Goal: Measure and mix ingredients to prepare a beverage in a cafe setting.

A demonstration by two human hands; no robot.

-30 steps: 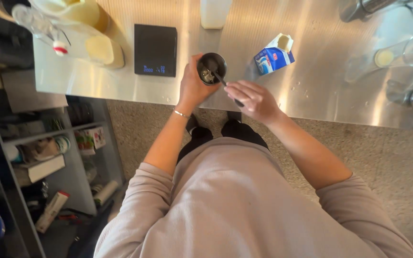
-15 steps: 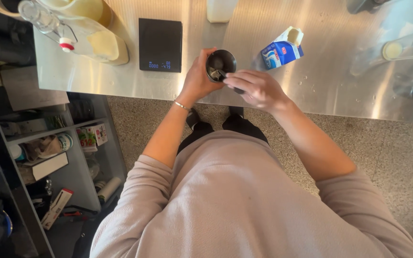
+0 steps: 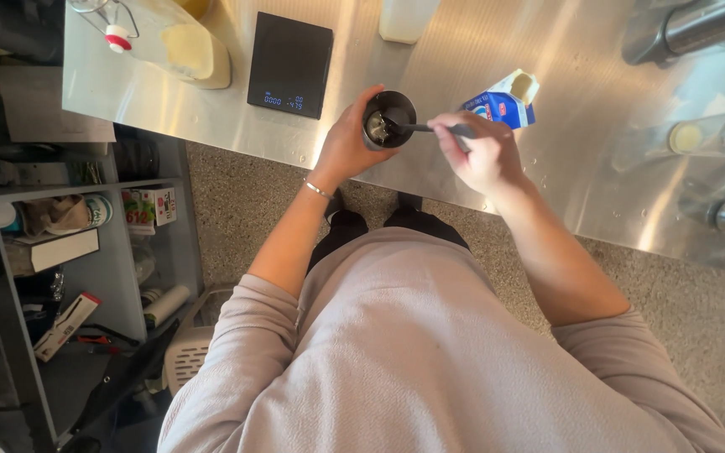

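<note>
Inside dark cup (image 3: pixel 389 118), spoon (image 3: pixel 425 127) tip hidden.

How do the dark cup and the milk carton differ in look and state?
The cup is round, dark metal; the carton is a blue and white box. The cup is held by the left hand, while the right hand puts a spoon in it; the carton stands alone, untouched. Both are open on top, on the steel counter.

Looks like a café or commercial kitchen prep area, judging by the brushed stainless-steel counter (image 3: pixel 396 50), black digital scale (image 3: pixel 290 64), opened milk carton (image 3: pixel 503 102), steel vessels (image 3: pixel 698 29) at the far right, speckled floor (image 3: pixel 237 193) and open shelving (image 3: pixel 69 252) crammed with supplies.
</note>
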